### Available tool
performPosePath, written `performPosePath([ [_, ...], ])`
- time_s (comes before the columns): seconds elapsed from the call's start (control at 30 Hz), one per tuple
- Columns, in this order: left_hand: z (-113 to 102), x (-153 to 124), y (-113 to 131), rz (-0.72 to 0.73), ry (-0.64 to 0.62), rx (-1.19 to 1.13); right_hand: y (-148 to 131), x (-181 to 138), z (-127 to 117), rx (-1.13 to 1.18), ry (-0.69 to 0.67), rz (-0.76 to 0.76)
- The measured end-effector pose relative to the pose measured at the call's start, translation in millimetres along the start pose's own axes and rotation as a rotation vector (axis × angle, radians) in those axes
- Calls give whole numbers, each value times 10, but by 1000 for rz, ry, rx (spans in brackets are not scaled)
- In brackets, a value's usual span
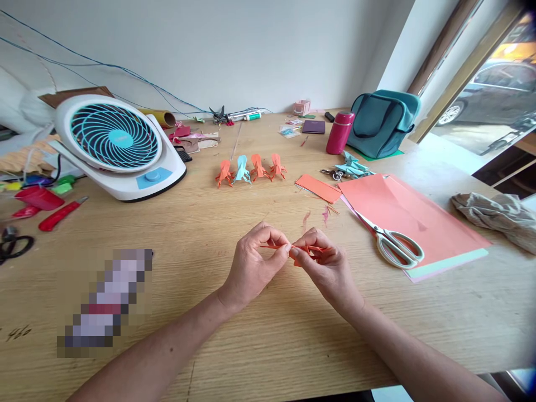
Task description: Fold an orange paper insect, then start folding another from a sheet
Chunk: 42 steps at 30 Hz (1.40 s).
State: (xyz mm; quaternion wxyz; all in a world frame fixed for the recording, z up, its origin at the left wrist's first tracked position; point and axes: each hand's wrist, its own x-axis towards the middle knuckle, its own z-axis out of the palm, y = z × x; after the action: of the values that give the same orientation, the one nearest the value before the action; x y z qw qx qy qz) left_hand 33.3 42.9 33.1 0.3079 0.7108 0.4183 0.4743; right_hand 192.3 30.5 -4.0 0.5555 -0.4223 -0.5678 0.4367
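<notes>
Pink flask (pixel 340 134) beside teal bag (pixel 382 127)

From my end I see one folded piece of orange paper (pixel 310 249), pinched between the fingertips of the left hand (pixel 254 263) and right hand (pixel 329 269). A thin strip reaches leftward; the bulkier, layered part lies at the right fingers, which cover much of it, so I can't tell its full shape.

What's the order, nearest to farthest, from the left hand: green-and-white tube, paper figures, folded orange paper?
1. Folded orange paper: pinched by the left hand.
2. Paper figures: ahead, in a row.
3. Green-and-white tube: beyond, near the wall.
</notes>
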Motion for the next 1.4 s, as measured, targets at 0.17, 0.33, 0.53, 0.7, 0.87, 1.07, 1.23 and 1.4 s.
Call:
performPosePath([
  [0.17,-6,10,-33,-11,-15,-23,-7,7,0,-5,35,26],
  [0.33,0,7,-73,-66,-8,-64,-8,29,-7,103,7,146],
  [0.53,-12,24,-53,-133,16,-71,-1,41,-1,158,-61,123],
  [0.7,-12,32,-43,-134,27,-60,-8,43,-21,86,-59,53],
  [0.87,4,17,-42,-85,29,-39,-31,43,-33,52,-55,33],
  [1.07,-3,4,-33,-69,-2,-41,-42,34,-27,25,-23,69],
  [1.23,-31,14,-32,-86,-11,-77,-43,41,-40,95,11,95],
  [1.4,-27,19,-45,-93,7,-58,-67,52,-47,97,24,97],
])
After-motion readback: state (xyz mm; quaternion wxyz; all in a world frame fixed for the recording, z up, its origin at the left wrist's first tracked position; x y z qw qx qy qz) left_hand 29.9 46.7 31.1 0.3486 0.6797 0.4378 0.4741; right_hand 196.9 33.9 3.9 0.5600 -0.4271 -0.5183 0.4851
